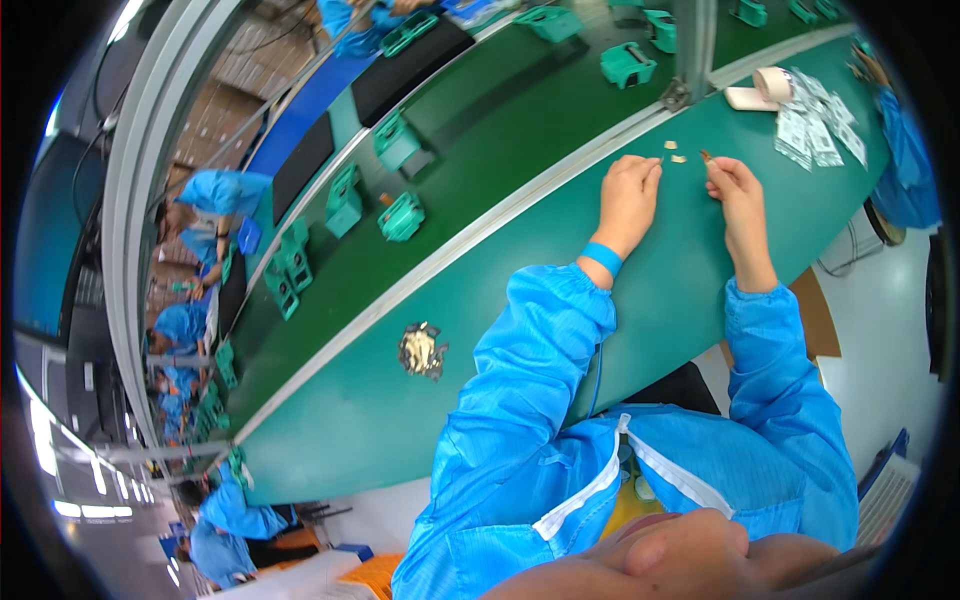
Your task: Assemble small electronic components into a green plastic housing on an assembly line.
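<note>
Both my hands are over the far right part of the green bench. My left hand, with a blue band on its wrist, is closed in a pinch at the fingertips; what it holds, if anything, is too small to make out. My right hand pinches a small brown piece between thumb and fingers. Between the two hands lie two small beige pieces, apart from each other. Nearer and to the left, a loose pile of small pale and dark pieces rests on the bench.
A beige tape roll and several small white packets sit at the far right. Beyond a metal rail, teal plastic housings stand on a dark green conveyor. A metal post rises there. Co-workers in blue line the far side.
</note>
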A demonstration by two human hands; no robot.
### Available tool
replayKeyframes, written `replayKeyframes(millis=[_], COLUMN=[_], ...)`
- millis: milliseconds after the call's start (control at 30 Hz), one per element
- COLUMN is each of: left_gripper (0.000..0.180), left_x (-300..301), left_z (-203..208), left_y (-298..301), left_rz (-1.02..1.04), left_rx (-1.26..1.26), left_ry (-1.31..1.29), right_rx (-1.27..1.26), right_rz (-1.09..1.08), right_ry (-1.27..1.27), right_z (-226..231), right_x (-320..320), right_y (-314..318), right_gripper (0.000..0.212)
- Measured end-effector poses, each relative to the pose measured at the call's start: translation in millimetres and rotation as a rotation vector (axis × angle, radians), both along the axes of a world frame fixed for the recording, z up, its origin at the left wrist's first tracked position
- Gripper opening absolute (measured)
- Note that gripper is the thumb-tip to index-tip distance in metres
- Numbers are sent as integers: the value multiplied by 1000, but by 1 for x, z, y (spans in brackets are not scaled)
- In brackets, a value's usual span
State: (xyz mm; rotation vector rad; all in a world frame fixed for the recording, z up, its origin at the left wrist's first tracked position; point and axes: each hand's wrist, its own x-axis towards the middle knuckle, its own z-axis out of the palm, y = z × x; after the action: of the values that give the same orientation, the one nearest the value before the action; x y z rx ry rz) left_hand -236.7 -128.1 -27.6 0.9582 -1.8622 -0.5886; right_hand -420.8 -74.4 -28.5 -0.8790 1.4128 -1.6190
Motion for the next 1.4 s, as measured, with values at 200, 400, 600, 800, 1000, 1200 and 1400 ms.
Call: replayKeyframes(millis=[200,400,600,800,1000,1200,1400], left_gripper=[13,13,17,16,12,28,37], left_x=[-24,-27,-26,-31,-37,-26,-14], left_z=[1,-8,-18,-8,-12,-15,-2], left_y=[-11,-15,-19,-12,-18,-18,2], left_rz=[69,66,17,81,105,105,-7], left_rx=[211,69,9,-64,-23,40,165], left_ry=[40,-8,1,-98,99,201,363], right_rx=[46,31,-28,-23,-139,-129,-106], right_rz=[30,42,48,122,172,166,478], right_ry=[34,72,155,214,308,183,152], right_z=[13,11,1,2,16,-15,3], right_x=[11,17,17,6,-4,-10,-9], right_y=[1,-3,-6,-26,-60,-65,-47], right_gripper=[16,19,21,21,23,24,13])
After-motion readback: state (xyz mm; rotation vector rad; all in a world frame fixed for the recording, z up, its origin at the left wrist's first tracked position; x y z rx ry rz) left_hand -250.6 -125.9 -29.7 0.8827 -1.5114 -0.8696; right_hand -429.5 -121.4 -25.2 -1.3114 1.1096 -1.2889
